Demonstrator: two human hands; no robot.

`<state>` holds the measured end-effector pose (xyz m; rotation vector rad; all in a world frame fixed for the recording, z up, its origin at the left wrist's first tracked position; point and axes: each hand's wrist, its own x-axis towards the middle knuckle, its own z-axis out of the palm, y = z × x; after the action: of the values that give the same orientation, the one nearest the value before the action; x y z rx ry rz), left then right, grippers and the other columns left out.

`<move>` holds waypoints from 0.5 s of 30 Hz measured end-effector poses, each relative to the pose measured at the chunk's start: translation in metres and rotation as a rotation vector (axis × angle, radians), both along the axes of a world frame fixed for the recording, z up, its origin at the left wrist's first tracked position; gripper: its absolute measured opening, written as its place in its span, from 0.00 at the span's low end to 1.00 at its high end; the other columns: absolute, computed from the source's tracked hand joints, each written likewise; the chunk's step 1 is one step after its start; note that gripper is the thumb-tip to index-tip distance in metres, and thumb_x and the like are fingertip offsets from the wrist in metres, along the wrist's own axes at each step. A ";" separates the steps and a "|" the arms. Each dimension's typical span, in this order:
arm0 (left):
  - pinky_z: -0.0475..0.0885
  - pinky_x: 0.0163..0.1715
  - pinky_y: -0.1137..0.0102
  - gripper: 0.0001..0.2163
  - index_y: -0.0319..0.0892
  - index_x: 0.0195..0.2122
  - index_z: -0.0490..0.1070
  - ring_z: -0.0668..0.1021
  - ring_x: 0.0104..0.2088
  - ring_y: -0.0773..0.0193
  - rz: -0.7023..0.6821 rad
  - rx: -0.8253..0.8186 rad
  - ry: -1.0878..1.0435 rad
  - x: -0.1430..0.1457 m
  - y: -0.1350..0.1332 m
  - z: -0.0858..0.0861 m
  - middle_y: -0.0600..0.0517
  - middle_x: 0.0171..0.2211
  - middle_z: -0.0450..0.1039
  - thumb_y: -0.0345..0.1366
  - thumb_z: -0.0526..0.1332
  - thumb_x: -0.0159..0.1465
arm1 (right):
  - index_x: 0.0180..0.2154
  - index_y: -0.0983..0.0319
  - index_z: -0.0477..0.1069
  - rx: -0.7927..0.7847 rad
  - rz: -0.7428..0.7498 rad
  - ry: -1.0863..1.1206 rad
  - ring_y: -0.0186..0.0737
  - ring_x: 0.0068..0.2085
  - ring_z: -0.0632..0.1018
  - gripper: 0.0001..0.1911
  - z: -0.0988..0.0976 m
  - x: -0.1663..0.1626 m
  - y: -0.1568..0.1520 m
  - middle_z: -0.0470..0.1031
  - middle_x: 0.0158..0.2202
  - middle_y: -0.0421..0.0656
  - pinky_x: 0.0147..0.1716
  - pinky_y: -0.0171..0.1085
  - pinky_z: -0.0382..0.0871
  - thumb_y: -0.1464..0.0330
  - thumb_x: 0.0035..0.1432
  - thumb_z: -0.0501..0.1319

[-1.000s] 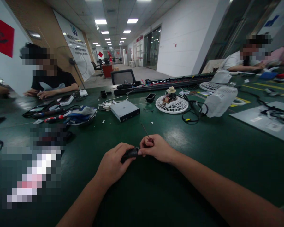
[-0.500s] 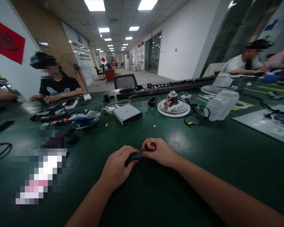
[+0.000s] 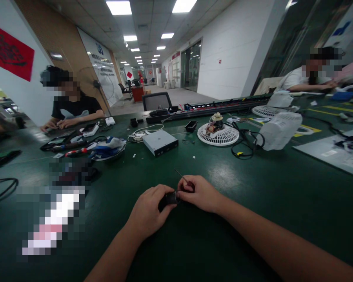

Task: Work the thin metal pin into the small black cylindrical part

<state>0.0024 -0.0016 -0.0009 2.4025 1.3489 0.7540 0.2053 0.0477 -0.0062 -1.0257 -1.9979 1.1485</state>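
Observation:
My left hand (image 3: 147, 209) is closed around a short black cylindrical part (image 3: 170, 198), held low over the green tabletop with its round end facing right. My right hand (image 3: 201, 192) pinches at that round end with thumb and forefinger. Tucked in the same hand is a thin screwdriver (image 3: 181, 174), its slim shaft pointing up and to the left. Most of its handle is hidden by the fingers. Whether the right fingertips grip a small piece at the end of the part, I cannot make out.
Ahead stand a grey optical drive (image 3: 160, 141), a white fan grille with a motor (image 3: 217, 133) and a small black tray (image 3: 191, 125). A white plastic housing (image 3: 282, 131) with black cable lies right. Left are tools and a bowl with blue cloth (image 3: 108, 148). Co-workers sit at both sides.
Both hands sit slightly lower and farther right in view, along with a small shift of the whole scene. The black part's round end now shows more openly. Both grips are kept.

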 end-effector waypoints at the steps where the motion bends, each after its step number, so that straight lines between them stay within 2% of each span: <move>1: 0.71 0.41 0.63 0.12 0.46 0.46 0.67 0.76 0.40 0.59 -0.006 0.003 0.004 0.000 0.000 0.000 0.51 0.41 0.74 0.33 0.62 0.61 | 0.22 0.60 0.55 0.039 -0.007 -0.026 0.30 0.26 0.64 0.17 0.001 0.000 -0.001 0.64 0.24 0.35 0.26 0.33 0.57 0.67 0.51 0.63; 5: 0.71 0.42 0.62 0.13 0.47 0.47 0.67 0.76 0.41 0.59 -0.008 0.022 0.032 0.000 0.000 0.001 0.52 0.42 0.74 0.33 0.62 0.62 | 0.22 0.60 0.54 0.132 -0.001 -0.091 0.31 0.26 0.64 0.15 0.005 0.000 -0.003 0.64 0.25 0.35 0.26 0.33 0.56 0.70 0.51 0.61; 10: 0.72 0.43 0.62 0.12 0.47 0.48 0.67 0.76 0.42 0.59 0.017 0.053 0.039 0.002 -0.001 0.001 0.51 0.43 0.74 0.33 0.60 0.63 | 0.22 0.60 0.56 0.100 -0.035 -0.162 0.30 0.24 0.62 0.15 0.009 -0.001 -0.006 0.61 0.22 0.33 0.23 0.33 0.53 0.66 0.50 0.63; 13: 0.73 0.44 0.61 0.13 0.47 0.49 0.68 0.77 0.43 0.58 0.120 0.076 0.013 0.001 0.001 -0.001 0.50 0.45 0.75 0.34 0.60 0.63 | 0.23 0.61 0.59 0.135 -0.109 -0.266 0.30 0.23 0.62 0.16 0.014 0.002 -0.005 0.61 0.20 0.34 0.23 0.33 0.51 0.61 0.54 0.62; 15: 0.73 0.43 0.60 0.14 0.47 0.50 0.68 0.77 0.43 0.58 0.237 0.084 -0.018 -0.001 0.004 -0.003 0.50 0.45 0.75 0.34 0.61 0.62 | 0.24 0.62 0.63 0.161 -0.132 -0.322 0.31 0.24 0.64 0.17 0.019 0.007 -0.003 0.64 0.21 0.36 0.23 0.34 0.52 0.59 0.61 0.56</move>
<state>0.0014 0.0022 -0.0038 2.3167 1.6459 0.9073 0.2122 0.0448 0.0130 -1.3007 -2.1885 0.7758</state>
